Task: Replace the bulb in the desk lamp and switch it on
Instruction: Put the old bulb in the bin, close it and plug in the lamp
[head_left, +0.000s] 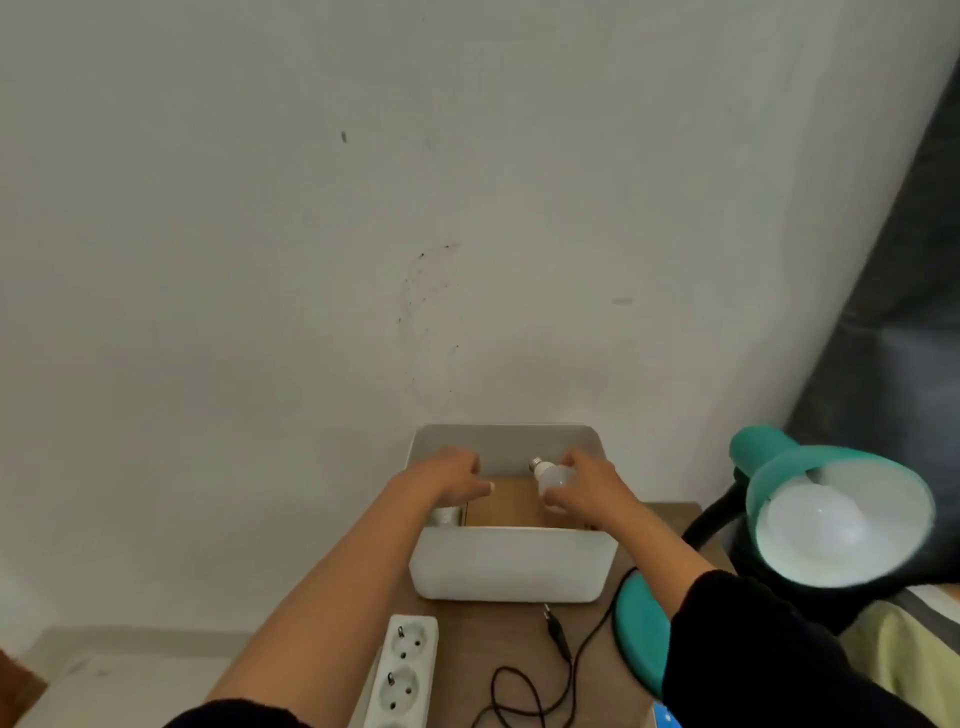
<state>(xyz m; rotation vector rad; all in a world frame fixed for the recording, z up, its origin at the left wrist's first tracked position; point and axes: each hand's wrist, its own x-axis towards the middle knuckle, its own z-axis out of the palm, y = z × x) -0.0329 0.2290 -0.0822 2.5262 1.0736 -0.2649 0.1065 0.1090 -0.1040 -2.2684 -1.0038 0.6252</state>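
- Wall (311, 260): we note a pale, scuffed surface behind everything.
- Tabletop (493, 639): brown, and it carries all the items below.
- Desk lamp (810, 462): teal shade at our right, tilted toward us, with a white fitted bulb (815, 525) seated inside; its round teal base (641, 634) sits just beside the bin.
- White bin (511, 566): open-topped, against the wall, with a cardboard piece (511, 501) inside.
- Power strip (402, 675): white, in front of the bin, sockets unoccupied.
- Left hand (452, 478): over the bin, fingers curled downward; we cannot tell whether it grips anything.
- Right hand (592, 488): over the bin, fingers wrapped around the spare bulb.
- Black cord (519, 691): looped, its plug (553, 623) lying loose.
- Spare bulb (553, 480): above the cardboard, screw cap pointing away from us.
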